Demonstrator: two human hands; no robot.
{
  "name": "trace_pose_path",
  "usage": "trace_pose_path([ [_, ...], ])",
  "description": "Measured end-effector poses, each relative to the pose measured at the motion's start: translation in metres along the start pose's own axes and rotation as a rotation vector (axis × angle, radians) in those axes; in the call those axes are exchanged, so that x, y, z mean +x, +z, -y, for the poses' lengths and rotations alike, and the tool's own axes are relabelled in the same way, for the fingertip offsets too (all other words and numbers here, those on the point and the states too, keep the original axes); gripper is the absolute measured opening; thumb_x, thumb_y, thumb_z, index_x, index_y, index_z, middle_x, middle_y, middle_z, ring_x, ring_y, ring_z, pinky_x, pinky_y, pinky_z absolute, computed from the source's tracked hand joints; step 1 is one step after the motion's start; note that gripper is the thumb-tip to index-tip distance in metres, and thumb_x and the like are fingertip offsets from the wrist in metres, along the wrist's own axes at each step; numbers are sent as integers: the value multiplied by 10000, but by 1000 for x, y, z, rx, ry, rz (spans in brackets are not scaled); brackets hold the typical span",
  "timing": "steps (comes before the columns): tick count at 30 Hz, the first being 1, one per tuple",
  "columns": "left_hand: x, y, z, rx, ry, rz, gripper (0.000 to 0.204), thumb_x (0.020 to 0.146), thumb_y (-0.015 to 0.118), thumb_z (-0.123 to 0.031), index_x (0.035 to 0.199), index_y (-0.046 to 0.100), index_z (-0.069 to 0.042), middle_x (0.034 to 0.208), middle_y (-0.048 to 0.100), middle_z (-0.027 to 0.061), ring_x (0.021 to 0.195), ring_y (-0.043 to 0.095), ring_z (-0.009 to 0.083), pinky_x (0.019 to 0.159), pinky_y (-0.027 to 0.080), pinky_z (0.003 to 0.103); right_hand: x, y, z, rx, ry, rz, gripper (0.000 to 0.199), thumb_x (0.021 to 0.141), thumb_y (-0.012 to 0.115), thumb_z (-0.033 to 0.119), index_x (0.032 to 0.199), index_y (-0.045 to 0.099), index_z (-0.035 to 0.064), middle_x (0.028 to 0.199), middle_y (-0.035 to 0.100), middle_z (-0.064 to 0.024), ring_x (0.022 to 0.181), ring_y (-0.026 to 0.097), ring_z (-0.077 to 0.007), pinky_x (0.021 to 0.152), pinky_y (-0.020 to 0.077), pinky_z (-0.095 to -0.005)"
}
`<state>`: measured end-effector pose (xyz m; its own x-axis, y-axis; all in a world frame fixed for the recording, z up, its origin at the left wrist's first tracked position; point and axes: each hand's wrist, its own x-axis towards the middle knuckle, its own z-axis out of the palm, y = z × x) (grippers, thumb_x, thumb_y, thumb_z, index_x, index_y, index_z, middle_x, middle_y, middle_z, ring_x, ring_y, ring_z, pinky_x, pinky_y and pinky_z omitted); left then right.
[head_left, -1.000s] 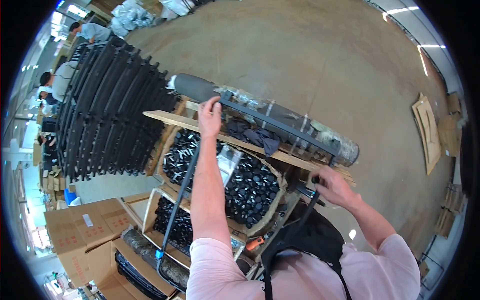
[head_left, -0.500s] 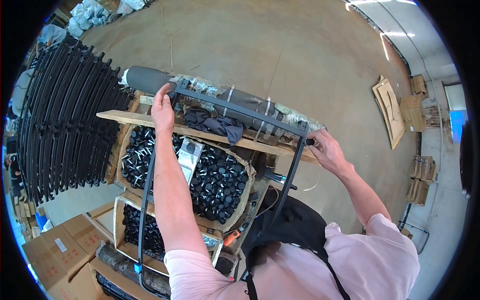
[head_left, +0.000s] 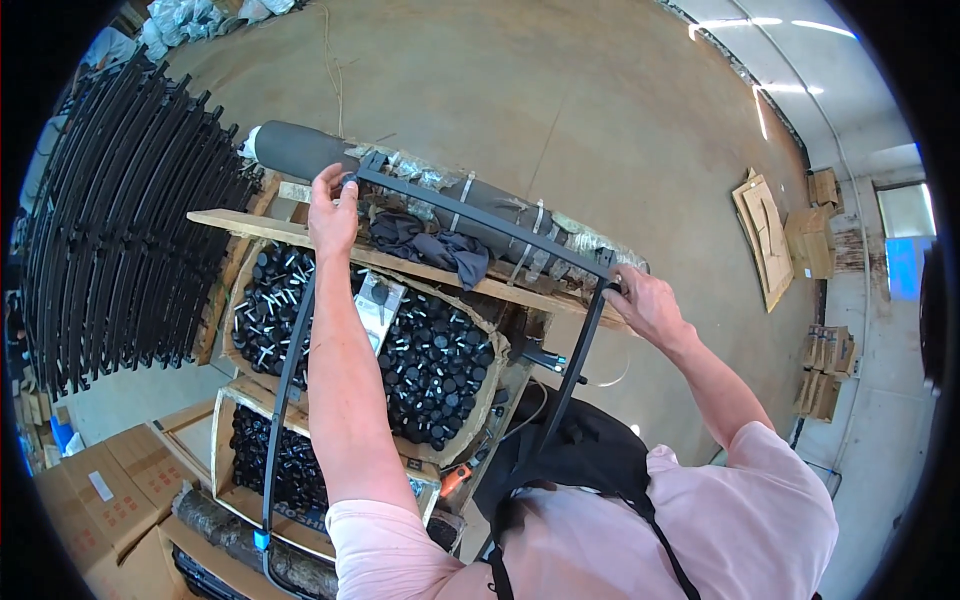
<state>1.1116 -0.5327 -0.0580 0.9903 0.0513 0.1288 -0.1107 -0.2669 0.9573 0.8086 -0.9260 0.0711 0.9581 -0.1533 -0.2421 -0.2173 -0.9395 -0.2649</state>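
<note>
Head view: black metal frame [head_left: 480, 225] held across a padded dark roll [head_left: 440, 195] lying on the wooden worktop [head_left: 300, 235]. Left hand [head_left: 333, 210] closed in a grip around the frame's left corner, fingers curled over the bar just beside the near end of the roll. Right hand [head_left: 650, 305] closed in a grip on the frame's right corner, at the far end of the roll, thumb and fingers wrapped round the joint. Frame's top bar running along the roll, touching it; two long curved side bars dropping from the corners toward the body, the left one passing over the box of black parts [head_left: 420, 360]. Dark cloth [head_left: 425, 245] bunched on the worktop plank, just below the roll, between the two hands. Second box of black parts [head_left: 275, 455] lower down, below the first. Stack of curved black bars [head_left: 120, 240] standing well left of the roll. Cardboard cartons [head_left: 95, 500] on the floor, well below and left of the roll. Flattened cardboard [head_left: 765, 235] on the concrete floor [head_left: 560, 100], right of the roll, well apart.
</note>
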Motion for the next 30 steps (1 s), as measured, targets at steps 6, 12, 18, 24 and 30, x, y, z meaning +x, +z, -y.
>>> trace_pose_path([
  [6,-3,14,-16,143,-39,-1,256,963,707,-147,1212,706,-86,1193,695,95,1091,671,227,1003,513,354,14,5,-11,-86,61,8,355,1010,630,358,1215,634,68,807,725,-194,841,730,-403,775,578,-513],
  [12,-10,-17,-7,121,30,-12,326,934,705,-225,1253,703,-159,1232,700,92,1144,677,260,1044,511,406,13,1,30,40,87,132,574,937,659,415,1363,520,57,1124,715,-279,1048,674,-505,904,548,-556],
  [18,-21,0,-49,146,-136,-14,247,982,630,-309,1198,668,-196,1222,706,104,1177,665,341,1000,521,463,6,8,-39,-328,2,93,426,933,658,390,1054,672,-19,838,690,-298,829,668,-518,749,536,-577],
  [24,-30,-18,-52,256,-48,-45,255,972,672,-263,1212,679,-173,1201,691,68,1156,662,284,993,519,427,-4,3,-7,-302,-101,23,423,816,777,379,863,698,-34,809,701,-285,829,697,-492,751,559,-548],
  [30,-25,-24,-43,162,-176,-83,242,993,638,-233,1225,677,-176,1197,730,73,1157,676,295,993,515,438,5,4,-17,-296,-261,28,450,747,829,364,967,686,-1,803,716,-232,795,708,-457,723,563,-526],
])
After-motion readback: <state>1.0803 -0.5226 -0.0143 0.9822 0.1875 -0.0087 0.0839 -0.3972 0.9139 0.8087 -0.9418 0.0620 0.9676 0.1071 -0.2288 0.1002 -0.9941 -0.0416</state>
